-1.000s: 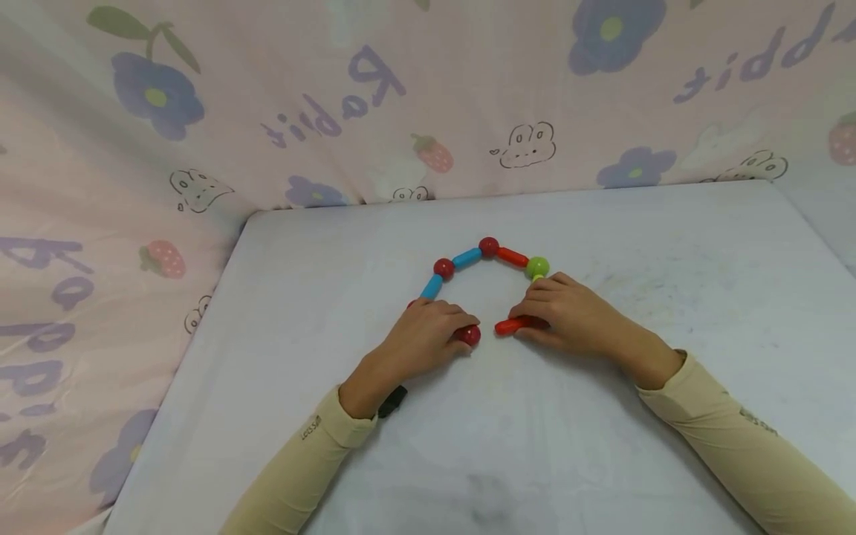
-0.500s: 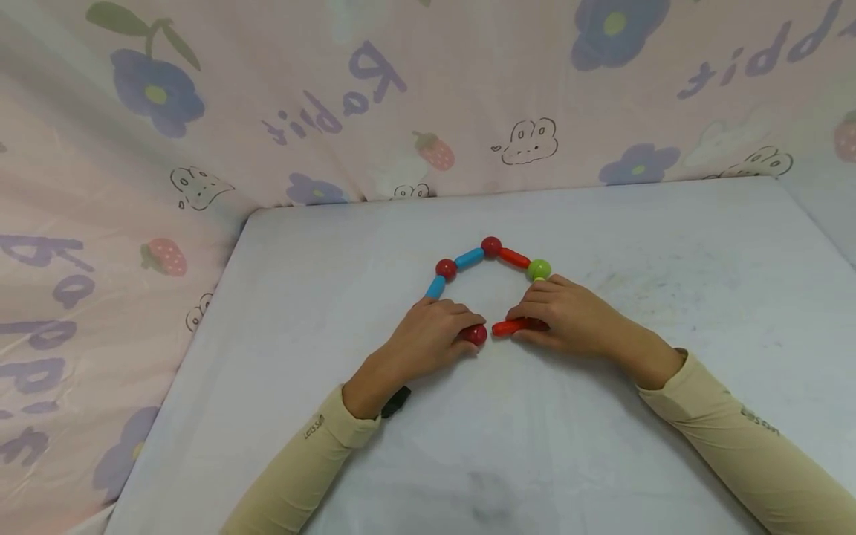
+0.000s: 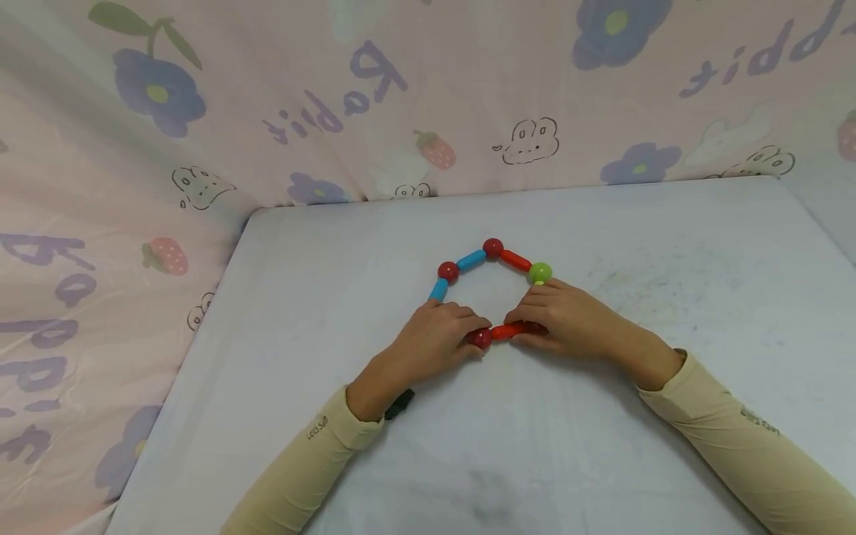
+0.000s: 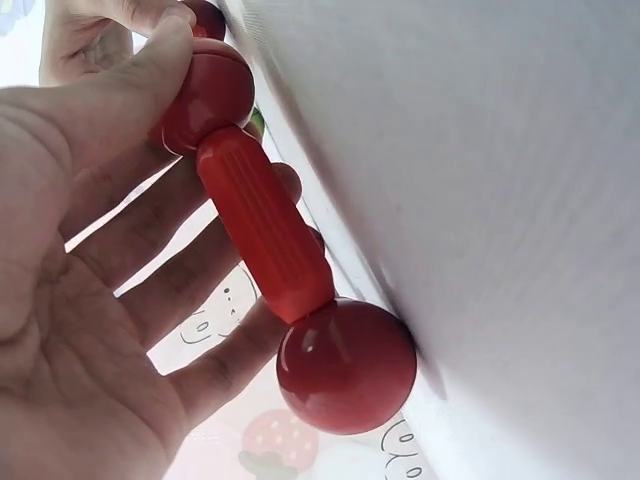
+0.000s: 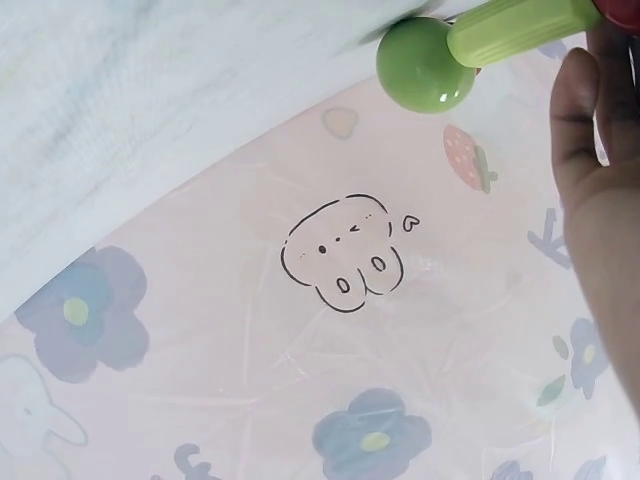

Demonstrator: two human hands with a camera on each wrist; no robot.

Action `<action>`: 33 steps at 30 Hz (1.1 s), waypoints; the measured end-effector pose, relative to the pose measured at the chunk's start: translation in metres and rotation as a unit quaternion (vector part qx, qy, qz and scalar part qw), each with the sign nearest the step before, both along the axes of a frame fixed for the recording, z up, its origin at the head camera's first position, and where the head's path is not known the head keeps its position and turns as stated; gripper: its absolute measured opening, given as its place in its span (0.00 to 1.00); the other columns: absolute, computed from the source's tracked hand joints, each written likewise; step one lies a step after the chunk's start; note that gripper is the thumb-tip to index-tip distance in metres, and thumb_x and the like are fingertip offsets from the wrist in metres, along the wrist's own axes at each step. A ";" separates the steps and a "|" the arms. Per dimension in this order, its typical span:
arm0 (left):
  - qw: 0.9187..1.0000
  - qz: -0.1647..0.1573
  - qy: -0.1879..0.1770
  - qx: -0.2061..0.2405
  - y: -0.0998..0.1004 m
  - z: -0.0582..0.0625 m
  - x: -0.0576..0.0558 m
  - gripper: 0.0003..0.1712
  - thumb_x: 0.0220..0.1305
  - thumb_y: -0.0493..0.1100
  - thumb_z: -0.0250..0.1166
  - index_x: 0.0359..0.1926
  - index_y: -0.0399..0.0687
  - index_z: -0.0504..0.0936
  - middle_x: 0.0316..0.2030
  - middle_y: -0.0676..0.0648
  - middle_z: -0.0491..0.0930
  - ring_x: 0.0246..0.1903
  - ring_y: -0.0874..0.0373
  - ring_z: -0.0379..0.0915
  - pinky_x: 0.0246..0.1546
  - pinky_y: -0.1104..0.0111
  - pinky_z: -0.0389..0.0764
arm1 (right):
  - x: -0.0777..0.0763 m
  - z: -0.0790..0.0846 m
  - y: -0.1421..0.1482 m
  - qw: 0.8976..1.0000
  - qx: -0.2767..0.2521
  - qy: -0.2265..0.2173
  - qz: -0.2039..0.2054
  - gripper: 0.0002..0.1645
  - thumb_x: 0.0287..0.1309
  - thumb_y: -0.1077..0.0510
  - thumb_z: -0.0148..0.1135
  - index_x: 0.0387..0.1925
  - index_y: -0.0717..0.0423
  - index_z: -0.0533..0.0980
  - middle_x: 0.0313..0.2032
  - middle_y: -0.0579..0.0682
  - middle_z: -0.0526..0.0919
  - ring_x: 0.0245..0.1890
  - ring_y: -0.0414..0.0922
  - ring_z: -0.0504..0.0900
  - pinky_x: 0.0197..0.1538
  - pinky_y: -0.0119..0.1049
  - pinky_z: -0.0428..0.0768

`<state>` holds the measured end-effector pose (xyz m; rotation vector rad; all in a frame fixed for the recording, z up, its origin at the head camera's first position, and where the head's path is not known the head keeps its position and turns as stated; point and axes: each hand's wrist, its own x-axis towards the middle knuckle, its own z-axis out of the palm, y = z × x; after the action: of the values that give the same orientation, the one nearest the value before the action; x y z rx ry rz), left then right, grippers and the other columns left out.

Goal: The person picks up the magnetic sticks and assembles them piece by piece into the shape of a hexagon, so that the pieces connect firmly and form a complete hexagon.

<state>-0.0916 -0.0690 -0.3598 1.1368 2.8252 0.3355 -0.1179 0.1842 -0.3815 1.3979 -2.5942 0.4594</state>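
Note:
Magnetic-looking balls and rods form a ring on the table. My left hand (image 3: 438,338) pinches a red ball (image 3: 480,339) at the ring's near side; in the left wrist view the thumb presses this red ball (image 4: 210,95). From it a red rod (image 4: 265,230) leads to another red ball (image 4: 347,367). My right hand (image 3: 568,319) grips a red rod (image 3: 506,331), whose left end touches the pinched ball. Under the right fingers a further red ball is partly hidden. A light green rod (image 5: 520,30) joins it to a green ball (image 5: 427,65).
The ring's far side has red balls (image 3: 493,247), blue rods (image 3: 471,260) and a red rod (image 3: 516,260). A white cover lies over the table (image 3: 321,282). Patterned curtain (image 3: 468,96) hangs behind and at the left. A black object (image 3: 400,404) sits at the left wrist.
My left hand has moved slightly right with its red ball. The gap between that ball and the red rod in my right hand has closed; the right hand has hardly moved.

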 end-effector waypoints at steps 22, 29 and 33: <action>0.986 0.128 -0.104 -0.006 -0.053 0.016 -0.027 0.22 0.61 0.46 0.72 0.57 0.55 0.84 0.43 0.52 0.81 0.38 0.59 0.74 0.39 0.67 0.77 | -0.023 0.011 0.039 0.984 0.026 -0.106 -0.143 0.25 0.65 0.57 0.63 0.63 0.54 0.73 0.64 0.57 0.75 0.65 0.58 0.72 0.65 0.59 0.71; 0.988 0.141 -0.062 0.015 -0.060 0.009 -0.031 0.16 0.64 0.40 0.68 0.52 0.55 0.87 0.47 0.52 0.82 0.46 0.57 0.79 0.45 0.64 0.82 | -0.023 0.010 0.037 0.985 0.012 -0.107 -0.136 0.20 0.60 0.58 0.69 0.55 0.52 0.80 0.51 0.50 0.82 0.53 0.51 0.80 0.58 0.52 0.80; 0.988 0.147 -0.035 0.017 -0.063 0.008 -0.034 0.14 0.66 0.38 0.66 0.51 0.56 0.88 0.52 0.50 0.82 0.50 0.54 0.79 0.47 0.61 0.83 | -0.022 0.010 0.035 0.984 0.021 -0.117 -0.132 0.21 0.59 0.55 0.70 0.55 0.50 0.80 0.50 0.48 0.83 0.50 0.47 0.82 0.54 0.49 0.82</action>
<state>-0.1257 -0.1319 -0.3519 0.6936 2.9334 0.4328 -0.1395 0.2191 -0.3712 1.0428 -2.9381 0.5613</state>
